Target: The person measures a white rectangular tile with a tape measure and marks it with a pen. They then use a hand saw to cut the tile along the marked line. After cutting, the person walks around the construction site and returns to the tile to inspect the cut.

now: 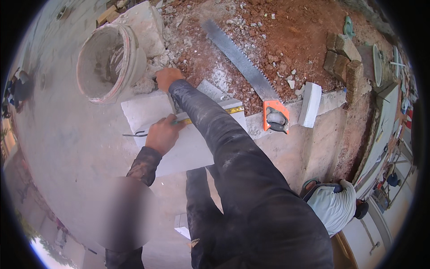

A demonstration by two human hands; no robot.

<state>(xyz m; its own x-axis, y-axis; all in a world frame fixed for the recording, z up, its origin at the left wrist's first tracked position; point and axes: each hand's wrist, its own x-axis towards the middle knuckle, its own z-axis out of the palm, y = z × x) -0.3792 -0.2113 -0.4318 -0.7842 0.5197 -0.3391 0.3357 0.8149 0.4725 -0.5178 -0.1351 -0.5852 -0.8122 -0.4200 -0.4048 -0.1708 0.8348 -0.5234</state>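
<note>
The work area is a pale concrete ground (67,130) that borders loose red soil (291,31) scattered with white fragments. I view it through the head camera; straight edges bend near the rim.

White block: a large white block (188,148) sits on the concrete in front of the wearer. A yellow measuring tape (235,110) lies across its top, partly covered by the right forearm (201,110).

Left grip (162,135): positioned over the block. I observe thumb and fingers pinched together on a small green piece (177,121) at the tape's left end. A dark hooked rod (134,134) projects to the left of this hand.

Right grip (168,79): extended past the block's far edge, near the rubble. I cannot tell whether its fingers are apart or together.

Adjacent items: a handsaw (244,65) with an orange handle rests on the soil and the concrete edge; a smaller white block (310,104) lies beside it. A plaster-coated bucket (130,49) lies tilted at upper left. A crouching co-worker (333,206) occupies the lower right.
</note>
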